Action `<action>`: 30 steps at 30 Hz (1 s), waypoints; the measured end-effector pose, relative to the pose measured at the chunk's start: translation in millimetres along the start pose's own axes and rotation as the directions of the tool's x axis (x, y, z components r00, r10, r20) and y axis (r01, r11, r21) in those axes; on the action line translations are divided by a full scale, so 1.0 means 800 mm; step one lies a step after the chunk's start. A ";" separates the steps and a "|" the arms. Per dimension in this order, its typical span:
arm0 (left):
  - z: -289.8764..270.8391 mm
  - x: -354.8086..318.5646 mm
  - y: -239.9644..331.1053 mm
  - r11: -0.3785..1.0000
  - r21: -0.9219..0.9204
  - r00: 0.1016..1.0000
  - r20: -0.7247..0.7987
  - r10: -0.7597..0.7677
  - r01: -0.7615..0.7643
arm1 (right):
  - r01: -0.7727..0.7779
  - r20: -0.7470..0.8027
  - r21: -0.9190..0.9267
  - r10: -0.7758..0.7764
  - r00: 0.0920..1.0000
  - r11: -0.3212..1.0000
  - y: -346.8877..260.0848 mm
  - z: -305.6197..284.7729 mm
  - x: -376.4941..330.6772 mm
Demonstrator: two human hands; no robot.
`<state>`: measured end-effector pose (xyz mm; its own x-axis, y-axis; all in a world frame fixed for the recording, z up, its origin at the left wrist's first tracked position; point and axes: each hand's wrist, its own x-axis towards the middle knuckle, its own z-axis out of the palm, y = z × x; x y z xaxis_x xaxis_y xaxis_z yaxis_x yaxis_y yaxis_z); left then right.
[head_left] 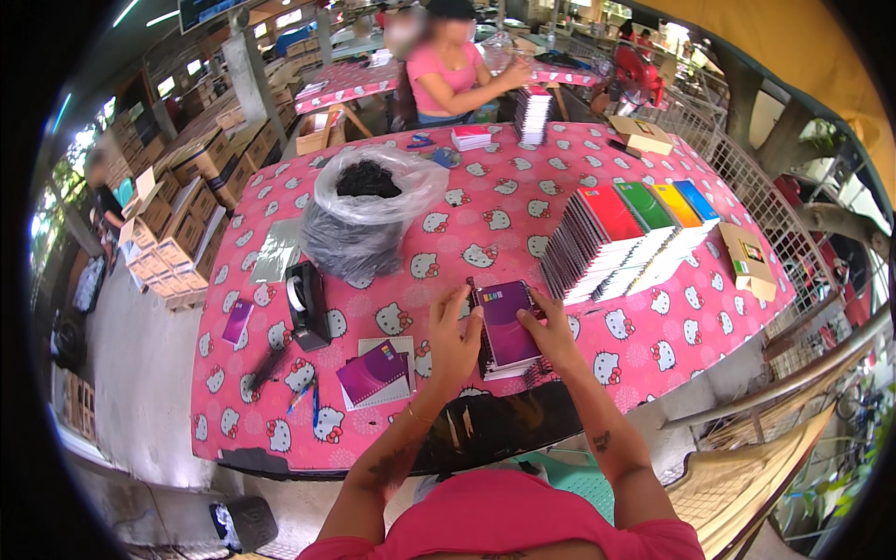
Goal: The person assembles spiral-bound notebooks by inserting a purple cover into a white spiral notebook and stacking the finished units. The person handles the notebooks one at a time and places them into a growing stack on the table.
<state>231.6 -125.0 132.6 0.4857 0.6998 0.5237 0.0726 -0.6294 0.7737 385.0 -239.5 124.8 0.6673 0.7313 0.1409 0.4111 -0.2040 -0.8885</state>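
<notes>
A small stack topped by a purple spiral notebook (pixel 505 323) lies at the near edge of the table, in front of me. My left hand (pixel 455 329) is closed along its left, coil-bound side, thumb against the edge. From the right, my right hand (pixel 552 332) grips the stack, with its thumb on the purple cover and its fingers over the far right side. Black coils show along the near edge. To the left lie loose purple covers (pixel 375 373) on white punched sheets. A black tape dispenser (pixel 306 303) stands beyond them.
Tall stacks of spiral notebooks (pixel 597 238) with red, green, yellow and blue covers stand right. A clear bag (pixel 359 219) of black coils sits left. Pens (pixel 315 401) lie near left. Across the pink table (pixel 439 252), a person in pink (pixel 457 79) handles another stack.
</notes>
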 end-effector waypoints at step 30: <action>-0.269 -0.126 -0.076 0.798 0.524 0.908 0.412 0.069 -0.298 | 0.329 0.244 0.300 -0.405 0.881 0.896 -0.075 0.206 -0.124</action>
<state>-9.1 -84.8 109.8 0.8055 0.4531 0.3819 0.3692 -0.8878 0.2747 192.0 -192.7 92.0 0.2694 0.8860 0.3775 0.4015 0.2529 -0.8803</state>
